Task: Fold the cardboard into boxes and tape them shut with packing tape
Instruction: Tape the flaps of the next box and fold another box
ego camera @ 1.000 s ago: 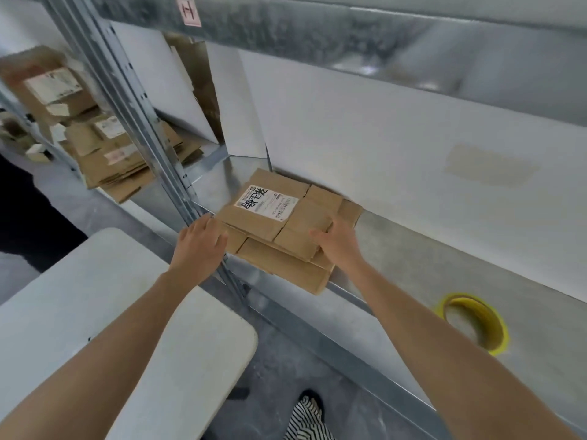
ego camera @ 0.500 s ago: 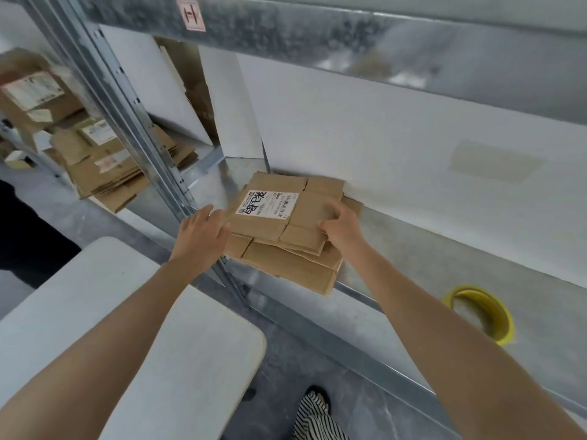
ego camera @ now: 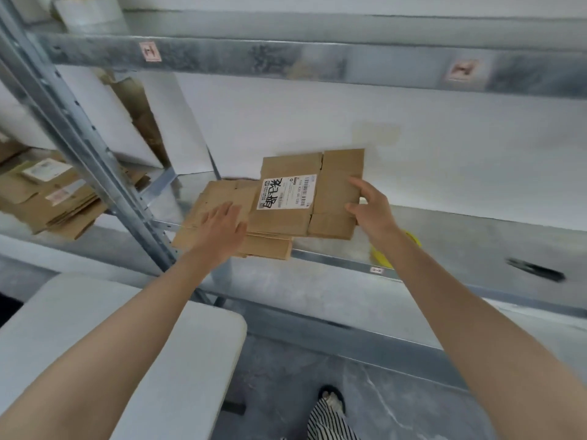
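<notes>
Flat box [ego camera: 337,188] lifted off stack [ego camera: 213,196]; steel shelf [ego camera: 476,249], white wall [ego camera: 460,147].

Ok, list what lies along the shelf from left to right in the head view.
From the left: flattened cardboard pile → shelf upright → left hand → labelled cardboard → right hand → dark blurred object.

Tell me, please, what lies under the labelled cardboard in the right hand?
A stack of flat cardboard, with the left hand resting on it; its right part is covered and unseen.
</notes>
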The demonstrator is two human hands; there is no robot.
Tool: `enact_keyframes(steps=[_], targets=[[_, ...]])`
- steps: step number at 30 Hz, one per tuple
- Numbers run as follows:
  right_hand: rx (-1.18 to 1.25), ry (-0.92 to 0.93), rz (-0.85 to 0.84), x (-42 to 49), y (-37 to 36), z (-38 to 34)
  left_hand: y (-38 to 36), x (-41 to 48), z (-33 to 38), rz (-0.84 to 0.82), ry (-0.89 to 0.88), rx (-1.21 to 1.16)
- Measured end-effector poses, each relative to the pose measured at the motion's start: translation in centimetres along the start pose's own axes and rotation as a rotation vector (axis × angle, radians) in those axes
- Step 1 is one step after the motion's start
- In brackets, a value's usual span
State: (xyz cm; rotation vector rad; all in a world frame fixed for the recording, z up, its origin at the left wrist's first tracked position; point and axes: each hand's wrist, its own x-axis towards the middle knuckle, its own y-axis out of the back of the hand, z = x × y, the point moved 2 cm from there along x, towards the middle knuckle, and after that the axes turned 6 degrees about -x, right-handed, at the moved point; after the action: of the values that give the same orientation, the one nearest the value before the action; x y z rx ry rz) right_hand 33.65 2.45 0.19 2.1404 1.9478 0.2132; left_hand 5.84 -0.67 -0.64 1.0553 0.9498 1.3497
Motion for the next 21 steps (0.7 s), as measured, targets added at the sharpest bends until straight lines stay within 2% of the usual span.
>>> enact_keyframes(steps=[8, 11, 16, 21], targets=[[0.025, -0.004, 0.174, -4.2, 12.9, 1.6, -1.9, 1.2, 11.8, 0.056, -0.246, -0.065], [0.008, -0.007, 0.189, -4.8, 18.8, 2.8, -3.7, 1.7, 17.8, 0.035, -0.25, -0.091], [0.04, -0.059, 0.118, -5.4, 27.8, 5.6, -6.9, 1.9, 27.9, -0.057, -0.131, -0.369], [0.105, -0.14, 0.019, -5.7, 33.2, 8.2, -9.7, 1.6, 34.6, -0.202, 0.131, -0.761]])
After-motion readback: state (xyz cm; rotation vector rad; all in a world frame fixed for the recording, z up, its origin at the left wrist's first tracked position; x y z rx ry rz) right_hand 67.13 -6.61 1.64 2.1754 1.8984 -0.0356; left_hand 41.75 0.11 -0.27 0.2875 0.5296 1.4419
